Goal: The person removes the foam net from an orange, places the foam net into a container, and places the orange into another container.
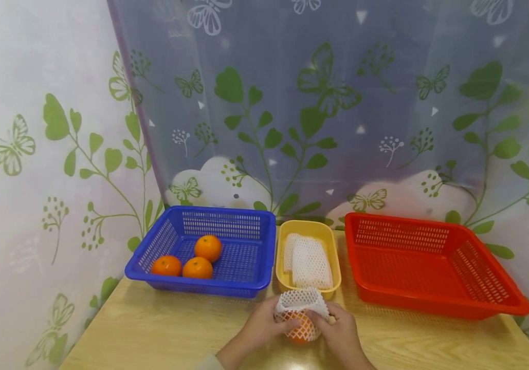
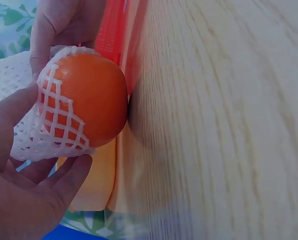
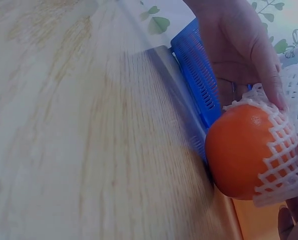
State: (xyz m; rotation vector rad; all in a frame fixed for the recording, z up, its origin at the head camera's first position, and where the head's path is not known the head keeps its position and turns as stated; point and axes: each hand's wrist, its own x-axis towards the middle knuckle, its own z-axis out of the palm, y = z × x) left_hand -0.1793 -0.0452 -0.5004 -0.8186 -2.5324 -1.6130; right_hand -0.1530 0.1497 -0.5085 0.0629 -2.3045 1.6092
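An orange (image 2: 96,95) sits at the table's near middle, its upper part inside a white foam net sleeve (image 1: 302,300). My left hand (image 1: 264,324) grips the sleeve's left side, thumb across the front. On the other side my right hand (image 1: 338,329) pinches the netting between thumb and fingers. In both wrist views the lower part of the orange is bare, and the mesh edge slants across the fruit. Above the orange the loose end of the sleeve stands open toward the yellow basket.
A blue basket (image 1: 264,288) at the left holds three oranges (image 1: 207,248). Behind my hands, a small yellow basket (image 1: 283,280) contains white foam net sleeves (image 1: 310,262). To the right stands a red basket (image 1: 431,267) with bare mesh inside. A patterned curtain (image 1: 264,113) hangs behind the table.
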